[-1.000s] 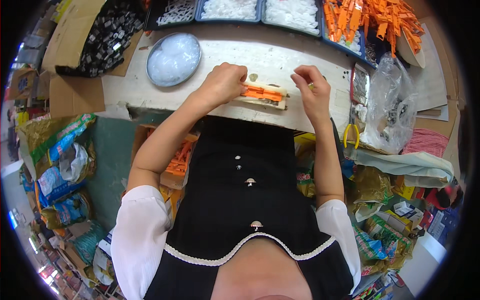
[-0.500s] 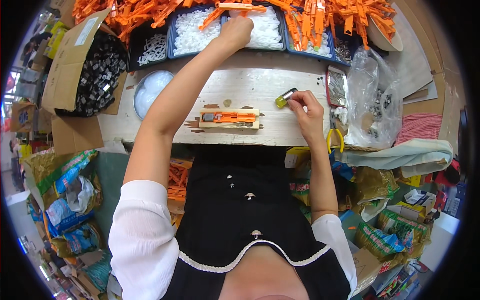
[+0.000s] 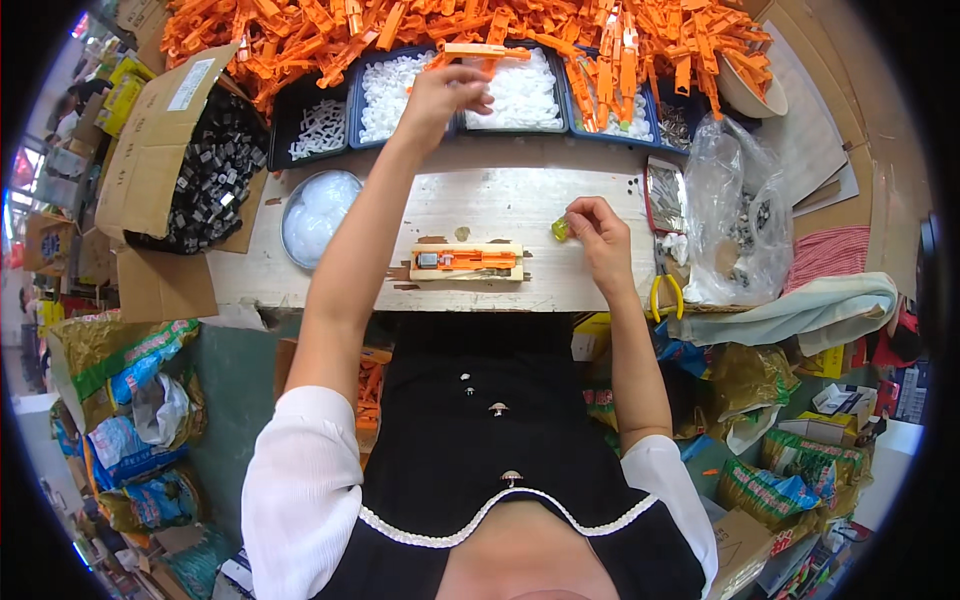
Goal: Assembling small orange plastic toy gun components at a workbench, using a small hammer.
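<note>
The heap of orange plastic parts [image 3: 640,50] lies just beyond the left hand [image 3: 445,95], spreading across the far edge of the surface [image 3: 500,205]. These strips look light, stiff and thin, probably easy to snap at their narrow necks, so each is best taken by its flat middle. Under and beside the left hand sit blue trays of small white pieces [image 3: 520,95], tiny and likely slippery, better pinched than scooped. The left hand is stretched out over those trays with its fingers curled together, seemingly pinching something small; what it holds cannot be made out.

Well to the left of that hand, an open brown cardboard box [image 3: 160,150] with a white rectangular label on its flap holds dark grey parts. Right of the right hand [image 3: 600,235], a clear plastic bag [image 3: 740,215] slumps, soft and crinkly.

Between the two hands, nearer the body, a pale wooden jig [image 3: 467,262] lies flat on the surface with an orange piece seated in it; it looks rigid and steady, so it should stay put under light pressing. The right hand rests just right of the jig, fingers closed on a small yellow-green part [image 3: 559,230], light and easily dropped. Yellow-handled pliers [image 3: 665,295] lie just below that hand.

On the floor by both elbows sit crumpled bags, green and blue at left, gold and green at right.
</note>
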### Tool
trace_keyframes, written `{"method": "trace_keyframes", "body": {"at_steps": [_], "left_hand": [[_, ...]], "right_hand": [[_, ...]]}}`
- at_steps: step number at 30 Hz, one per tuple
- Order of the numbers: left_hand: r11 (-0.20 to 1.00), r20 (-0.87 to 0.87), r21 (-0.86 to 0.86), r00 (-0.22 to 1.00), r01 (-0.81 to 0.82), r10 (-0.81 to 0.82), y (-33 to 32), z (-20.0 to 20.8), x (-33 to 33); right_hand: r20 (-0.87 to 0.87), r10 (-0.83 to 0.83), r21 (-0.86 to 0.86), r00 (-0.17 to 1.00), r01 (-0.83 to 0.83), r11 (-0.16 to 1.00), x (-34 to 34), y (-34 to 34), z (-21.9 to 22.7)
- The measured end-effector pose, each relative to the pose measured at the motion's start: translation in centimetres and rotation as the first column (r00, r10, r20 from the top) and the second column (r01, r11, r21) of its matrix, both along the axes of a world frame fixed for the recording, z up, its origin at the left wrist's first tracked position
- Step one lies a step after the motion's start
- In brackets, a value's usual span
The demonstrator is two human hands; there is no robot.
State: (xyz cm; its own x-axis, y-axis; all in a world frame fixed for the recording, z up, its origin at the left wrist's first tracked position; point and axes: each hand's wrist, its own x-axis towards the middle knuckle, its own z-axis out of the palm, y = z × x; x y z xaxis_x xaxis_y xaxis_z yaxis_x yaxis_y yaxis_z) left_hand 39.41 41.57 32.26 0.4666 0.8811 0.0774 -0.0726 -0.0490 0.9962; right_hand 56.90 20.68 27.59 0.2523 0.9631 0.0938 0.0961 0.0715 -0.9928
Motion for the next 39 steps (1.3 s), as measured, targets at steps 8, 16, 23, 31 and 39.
{"method": "trace_keyframes", "body": {"at_steps": [8,16,23,31,39], "left_hand": [[0.973,0.373,-0.183,0.926,0.143,-0.066,-12.7,-1.6,-4.6],[0.99,0.385,-0.129,0.923,0.063,-0.008,-17.3,-2.8,-7.8],[1.0,0.308,0.013,0.951,-0.003,-0.001,-18.6,-3.3,-8.5],[0.981,0.174,0.189,0.985,-0.041,0.008,-19.0,-3.8,-8.9],[0.985,0.177,0.133,0.981,-0.107,0.082,-18.7,-4.5,-8.8]], "right_hand": [[-0.32,0.148,-0.014,0.936,-0.161,0.987,-4.7,1.4,3.7],[-0.466,0.334,-0.097,0.819,-0.423,0.901,-8.7,1.6,4.2],[-0.395,0.467,-0.214,0.791,-0.574,0.791,-8.4,2.3,4.5],[-0.378,0.524,-0.298,0.763,-0.637,0.711,-9.1,2.0,4.0],[0.371,0.308,0.054,0.876,-0.352,0.934,-9.5,0.2,3.6]]}}
